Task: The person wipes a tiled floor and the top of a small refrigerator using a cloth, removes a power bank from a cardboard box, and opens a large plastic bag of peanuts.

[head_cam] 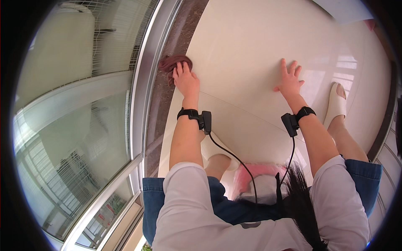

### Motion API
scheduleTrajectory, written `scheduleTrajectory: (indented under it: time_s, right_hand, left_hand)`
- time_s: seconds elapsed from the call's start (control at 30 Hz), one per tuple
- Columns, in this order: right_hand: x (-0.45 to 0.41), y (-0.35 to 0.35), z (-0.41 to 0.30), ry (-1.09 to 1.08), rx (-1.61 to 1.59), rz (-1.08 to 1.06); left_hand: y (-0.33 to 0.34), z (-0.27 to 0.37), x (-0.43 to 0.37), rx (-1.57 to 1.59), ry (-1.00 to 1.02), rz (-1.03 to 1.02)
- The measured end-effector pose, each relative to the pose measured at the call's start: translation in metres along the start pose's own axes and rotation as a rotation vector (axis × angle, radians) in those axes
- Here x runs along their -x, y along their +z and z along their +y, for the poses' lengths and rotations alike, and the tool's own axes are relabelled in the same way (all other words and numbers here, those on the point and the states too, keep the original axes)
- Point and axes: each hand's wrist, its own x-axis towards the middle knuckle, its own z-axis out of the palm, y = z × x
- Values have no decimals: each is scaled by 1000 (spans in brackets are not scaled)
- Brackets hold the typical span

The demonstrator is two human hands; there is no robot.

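My left hand [187, 81] rests on a crumpled reddish-brown cloth [176, 62], its fingertips pressed onto the fabric. The cloth lies on the dark speckled stone strip [185, 28] along the foot of a glass door, partly over the edge of the pale tiles. My right hand [289, 78] is spread over the glossy cream floor [238, 56], with fingers apart and nothing in it; whether its palm touches the floor I cannot tell. Each wrist wears a black strap with a small cabled device.
The metal-framed glass door [139, 78] runs along the left. A pink and white object [251, 177] is on the floor between my legs. My slippered feet stand at either side, one in a cream slipper [331, 105]. A white object [345, 11] stands at the top right.
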Motion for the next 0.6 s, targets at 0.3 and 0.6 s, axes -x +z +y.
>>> scheduleTrajectory:
  time_s: [0.3,0.6]
  right_hand:
    - [2,1,6,-17,-22,25]
    - [2,0,10,4,-27,38]
  left_hand:
    - [-10,-100,17,-156,-310,42]
    - [-45,-93,-24,-219,329,410]
